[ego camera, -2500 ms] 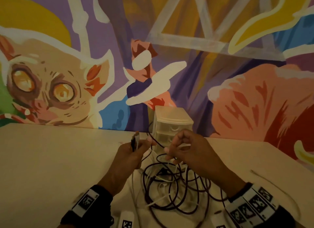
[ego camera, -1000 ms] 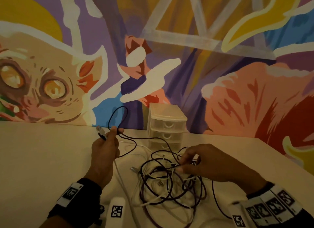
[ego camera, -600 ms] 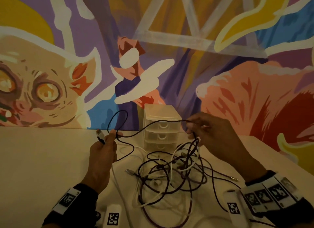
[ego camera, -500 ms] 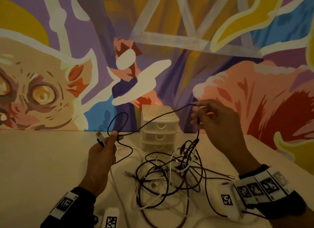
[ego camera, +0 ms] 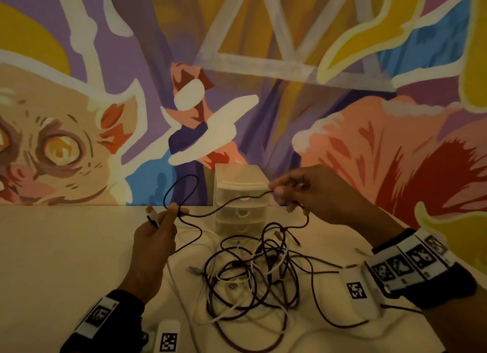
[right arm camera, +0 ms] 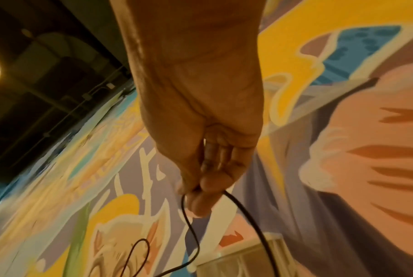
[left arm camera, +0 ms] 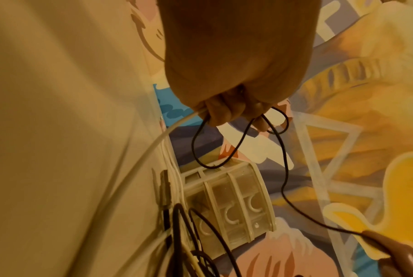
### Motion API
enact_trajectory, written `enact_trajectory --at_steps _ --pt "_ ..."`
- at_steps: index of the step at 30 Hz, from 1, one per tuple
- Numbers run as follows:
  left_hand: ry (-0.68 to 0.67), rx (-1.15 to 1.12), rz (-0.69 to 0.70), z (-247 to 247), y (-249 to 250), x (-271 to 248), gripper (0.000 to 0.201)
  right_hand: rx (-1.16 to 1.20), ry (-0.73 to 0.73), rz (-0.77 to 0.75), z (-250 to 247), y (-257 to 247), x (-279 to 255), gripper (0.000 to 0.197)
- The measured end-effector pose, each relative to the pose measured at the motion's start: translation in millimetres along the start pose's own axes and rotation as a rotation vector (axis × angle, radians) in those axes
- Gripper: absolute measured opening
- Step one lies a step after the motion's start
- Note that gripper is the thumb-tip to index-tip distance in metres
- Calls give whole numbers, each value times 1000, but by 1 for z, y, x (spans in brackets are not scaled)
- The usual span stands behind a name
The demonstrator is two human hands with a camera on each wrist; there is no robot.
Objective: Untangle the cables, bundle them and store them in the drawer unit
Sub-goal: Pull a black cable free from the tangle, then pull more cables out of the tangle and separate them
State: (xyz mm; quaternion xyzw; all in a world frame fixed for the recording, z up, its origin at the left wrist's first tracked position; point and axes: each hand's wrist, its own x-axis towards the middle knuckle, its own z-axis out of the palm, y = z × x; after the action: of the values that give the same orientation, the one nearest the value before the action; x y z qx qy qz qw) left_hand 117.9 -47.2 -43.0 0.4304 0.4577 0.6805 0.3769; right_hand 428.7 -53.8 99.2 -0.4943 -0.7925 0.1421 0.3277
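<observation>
A tangle of dark and white cables (ego camera: 253, 271) lies on the pale table (ego camera: 58, 260) in front of a small translucent drawer unit (ego camera: 241, 194) with three shut drawers. My left hand (ego camera: 158, 229) is raised at the left of the pile and grips the dark cable (ego camera: 226, 202) near its plug (ego camera: 151, 212), together with a white cable (left arm camera: 153, 148). A loop of the dark cable stands above that hand. My right hand (ego camera: 300, 192) is raised in front of the drawer unit's right side and pinches the same dark cable (right arm camera: 189, 221), which sags between both hands.
A painted mural wall (ego camera: 263, 76) rises right behind the table. The drawer unit (left arm camera: 231, 206) stands against it. White tagged blocks (ego camera: 168, 337) lie at the near table edge, and another tagged block (ego camera: 355, 289) lies by my right wrist.
My right hand lifted a stretch of dark cable out of the pile, up and right, then came down a little and toward the drawer unit. My left hand kept its grip and barely moved.
</observation>
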Motion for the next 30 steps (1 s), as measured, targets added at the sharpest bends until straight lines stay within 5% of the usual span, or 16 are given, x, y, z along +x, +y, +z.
enact_trajectory --at_steps 5,7,10,12,14,15,16,19,23,25,27,30 --pt "-71 60 30 0 14 -5 52 -169 -29 23 -19 22 -17 13" --pt "-74 62 13 -3 19 -5 63 -241 169 17 -45 29 -27 12" --pt "-81 -131 -16 -6 34 -4 64 20 559 49 -95 48 -48 14" --pt "-92 -313 -16 -9 53 -1 58 -36 394 264 -118 75 -61 12" --pt "-133 -455 23 -12 78 0 45 -387 136 582 -122 112 -74 10" --pt "-156 -505 39 -10 90 -2 42 -563 81 611 -118 116 -78 17" --pt "-180 -538 52 -6 101 -4 41 -606 36 553 -108 111 -80 27" --pt "-252 -561 49 20 125 -19 40 -240 29 224 -59 45 -74 42" --pt "-473 -510 -51 56 159 -40 38 -105 -310 -36 9 -60 -64 106" --pt "-594 -410 -65 65 176 -46 37 -78 -398 -82 37 -80 -57 121" --pt "-684 -312 -66 66 191 -51 36 -9 -345 -117 65 -82 -54 103" --pt "-662 -272 -18 55 210 -50 35 78 -98 -204 90 -69 -47 35"
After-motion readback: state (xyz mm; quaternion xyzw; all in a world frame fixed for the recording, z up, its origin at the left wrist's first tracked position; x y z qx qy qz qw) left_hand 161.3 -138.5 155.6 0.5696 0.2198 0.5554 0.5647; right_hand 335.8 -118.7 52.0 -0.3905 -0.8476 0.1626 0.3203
